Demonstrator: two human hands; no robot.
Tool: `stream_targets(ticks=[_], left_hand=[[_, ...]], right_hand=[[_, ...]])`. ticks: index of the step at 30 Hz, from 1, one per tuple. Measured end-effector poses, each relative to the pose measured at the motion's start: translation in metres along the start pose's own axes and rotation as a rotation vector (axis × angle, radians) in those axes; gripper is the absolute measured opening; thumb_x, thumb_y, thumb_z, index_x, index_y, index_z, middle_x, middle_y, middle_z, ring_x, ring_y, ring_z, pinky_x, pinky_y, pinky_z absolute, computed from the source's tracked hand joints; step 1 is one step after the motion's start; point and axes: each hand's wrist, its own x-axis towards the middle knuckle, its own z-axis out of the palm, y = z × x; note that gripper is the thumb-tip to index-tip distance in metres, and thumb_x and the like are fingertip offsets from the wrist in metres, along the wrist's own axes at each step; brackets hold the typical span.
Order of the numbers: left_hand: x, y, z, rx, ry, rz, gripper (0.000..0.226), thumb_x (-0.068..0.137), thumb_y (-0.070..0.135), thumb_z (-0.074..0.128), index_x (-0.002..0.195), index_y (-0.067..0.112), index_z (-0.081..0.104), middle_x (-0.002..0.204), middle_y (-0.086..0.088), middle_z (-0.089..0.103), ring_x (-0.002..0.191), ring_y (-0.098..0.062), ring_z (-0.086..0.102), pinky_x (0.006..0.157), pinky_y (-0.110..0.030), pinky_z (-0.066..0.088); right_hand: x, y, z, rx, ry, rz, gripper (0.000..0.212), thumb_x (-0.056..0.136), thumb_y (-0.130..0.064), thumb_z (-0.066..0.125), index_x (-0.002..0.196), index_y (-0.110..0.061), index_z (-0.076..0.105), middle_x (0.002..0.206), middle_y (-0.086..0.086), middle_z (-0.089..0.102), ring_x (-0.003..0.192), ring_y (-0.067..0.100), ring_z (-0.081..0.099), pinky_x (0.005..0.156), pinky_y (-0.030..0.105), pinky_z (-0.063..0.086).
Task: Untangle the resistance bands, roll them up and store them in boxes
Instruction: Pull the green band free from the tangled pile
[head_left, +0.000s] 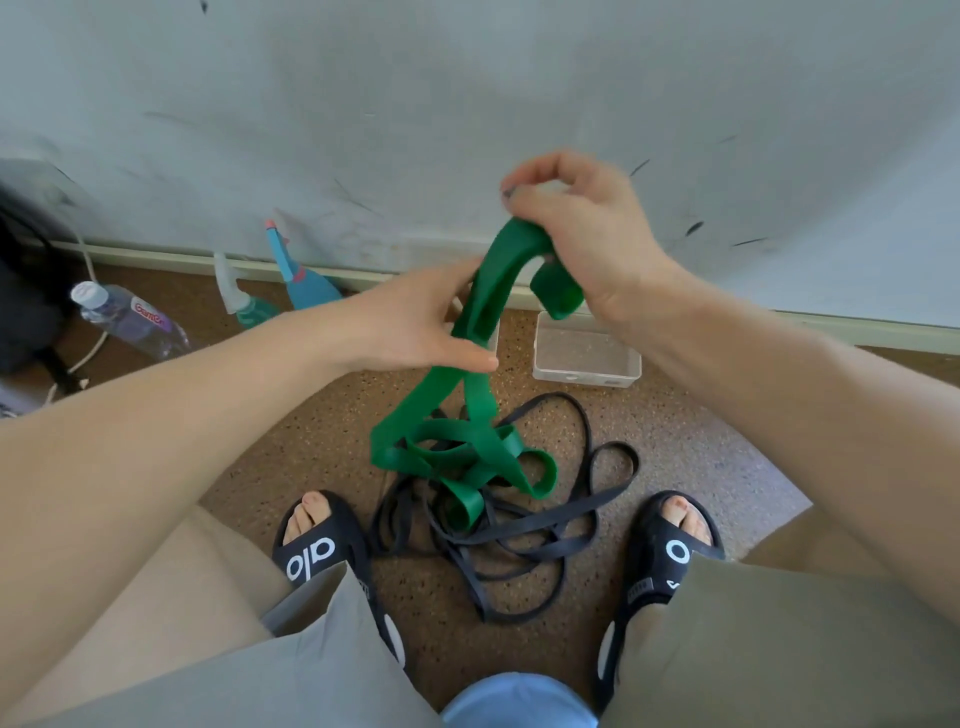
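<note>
A wide green resistance band (470, 441) hangs from both hands, its lower loops piled on the floor between my feet. My right hand (582, 234) is raised and pinches the band's upper end, a short loop curling below the palm. My left hand (415, 322) grips the band lower down, thumb across it. A thin black band (545, 525) lies in tangled loops on the floor under and around the green one. A clear plastic box (587, 358) sits open on the floor beyond the bands, partly hidden by my right wrist.
A scuffed pale wall (467, 93) with a skirting board stands close ahead. Left along it lie a water bottle (130, 317) and two spray bottles (291, 280). A dark object and white cable are at far left. My sandalled feet flank the bands.
</note>
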Motion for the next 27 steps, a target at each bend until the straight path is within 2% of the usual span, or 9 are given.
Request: stream_targets(ticks=[5,7,10,13,16,20,22,24,27], left_hand=[[0.003,0.003,0.0,-0.257,0.08,0.03,0.04,0.085,0.033,0.08,0.118,0.025,0.06,0.096,0.0,0.069,0.09,-0.009,0.067,0.081,-0.023,0.054],[0.003,0.005,-0.008,-0.21,0.132,0.02,0.041,0.087,0.045,0.075,0.11,0.014,0.063,0.084,0.003,0.06,0.077,-0.006,0.06,0.071,-0.021,0.047],[-0.001,0.004,-0.014,-0.178,0.181,0.005,0.045,0.082,0.044,0.078,0.102,0.006,0.063,0.085,-0.015,0.061,0.076,-0.015,0.056,0.07,-0.032,0.043],[-0.004,0.005,-0.011,-0.125,0.176,-0.016,0.035,0.078,0.028,0.083,0.097,0.005,0.064,0.077,-0.007,0.059,0.067,-0.014,0.053,0.065,-0.032,0.041],[-0.003,0.007,-0.012,-0.092,0.225,-0.036,0.027,0.078,0.017,0.079,0.095,0.003,0.063,0.068,-0.001,0.053,0.056,-0.01,0.047,0.056,-0.027,0.036],[-0.005,0.017,-0.006,-0.004,0.101,0.0,0.036,0.076,0.018,0.079,0.104,0.029,0.057,0.071,0.006,0.06,0.059,-0.009,0.057,0.051,-0.024,0.042],[-0.006,0.021,0.0,0.013,0.076,0.025,0.044,0.075,0.019,0.078,0.103,0.04,0.053,0.078,0.002,0.066,0.064,-0.012,0.061,0.055,-0.029,0.047],[-0.004,0.02,0.002,-0.008,0.081,0.017,0.034,0.074,0.018,0.078,0.102,0.027,0.061,0.086,-0.006,0.069,0.068,-0.013,0.061,0.06,-0.031,0.049],[-0.004,0.02,0.002,0.013,0.058,-0.016,0.038,0.074,0.025,0.079,0.106,0.011,0.064,0.094,-0.017,0.069,0.072,-0.018,0.061,0.066,-0.039,0.052]], right_hand=[[0.013,-0.008,-0.022,0.127,0.194,0.021,0.007,0.096,-0.013,0.066,0.09,-0.016,0.064,0.057,-0.01,0.058,0.048,0.003,0.051,0.054,0.021,0.044],[0.013,-0.002,-0.035,-0.159,0.192,-0.004,0.005,0.099,-0.022,0.063,0.097,-0.018,0.062,0.06,-0.007,0.062,0.044,0.004,0.048,0.05,0.022,0.041],[0.005,0.008,-0.039,-0.652,0.083,-0.137,0.019,0.104,-0.037,0.056,0.102,-0.018,0.062,0.07,0.0,0.069,0.052,0.011,0.053,0.051,0.028,0.039],[-0.002,0.015,-0.028,-0.788,-0.013,-0.114,0.025,0.107,-0.034,0.047,0.107,-0.017,0.065,0.09,0.003,0.072,0.07,0.019,0.062,0.06,0.027,0.045],[-0.006,0.016,-0.017,-0.649,-0.077,-0.053,0.026,0.108,-0.027,0.042,0.111,-0.021,0.067,0.097,-0.007,0.073,0.092,0.016,0.066,0.078,0.027,0.05],[-0.015,0.004,-0.004,-0.321,-0.169,-0.039,0.029,0.109,-0.029,0.039,0.117,-0.021,0.065,0.104,-0.004,0.075,0.104,-0.002,0.062,0.087,0.007,0.042],[-0.018,0.004,0.001,-0.36,-0.205,-0.05,0.032,0.108,-0.035,0.04,0.12,-0.018,0.064,0.109,0.004,0.073,0.108,0.013,0.063,0.096,0.026,0.045],[-0.022,0.01,0.004,-0.438,-0.249,-0.049,0.03,0.108,-0.039,0.041,0.119,-0.022,0.063,0.106,-0.002,0.07,0.102,0.014,0.063,0.089,0.035,0.048],[-0.027,0.017,0.008,-0.513,-0.311,-0.074,0.024,0.109,-0.04,0.038,0.115,-0.028,0.058,0.099,-0.013,0.064,0.093,0.004,0.059,0.077,0.023,0.044]])
